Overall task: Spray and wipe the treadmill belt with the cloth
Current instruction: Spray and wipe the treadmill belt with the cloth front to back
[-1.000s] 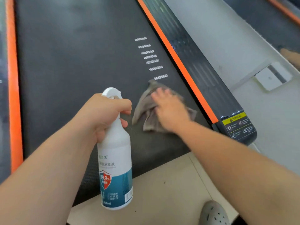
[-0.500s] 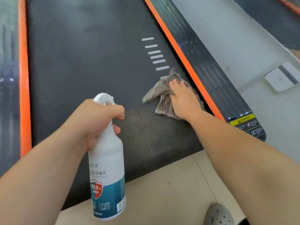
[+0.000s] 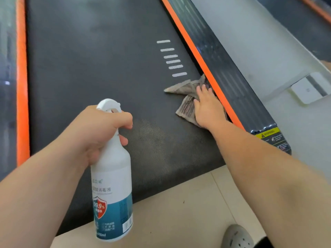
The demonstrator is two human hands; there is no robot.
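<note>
treadmill belt (image 3: 89, 68) fills the frame's centre; cloth (image 3: 186, 108) lies at its right edge, against the orange strip (image 3: 194, 51), under my flat, straight-fingered right hand (image 3: 208, 108). my left hand (image 3: 96, 129) grips the spray bottle (image 3: 112, 176). i judge the cloth could snag under that strip if pushed further.

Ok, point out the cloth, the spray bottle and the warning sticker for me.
cloth (image 3: 186, 108): head view, its striped near fold.
spray bottle (image 3: 112, 169): head view, white body above the label.
warning sticker (image 3: 267, 133): head view, its yellow strip.
</note>
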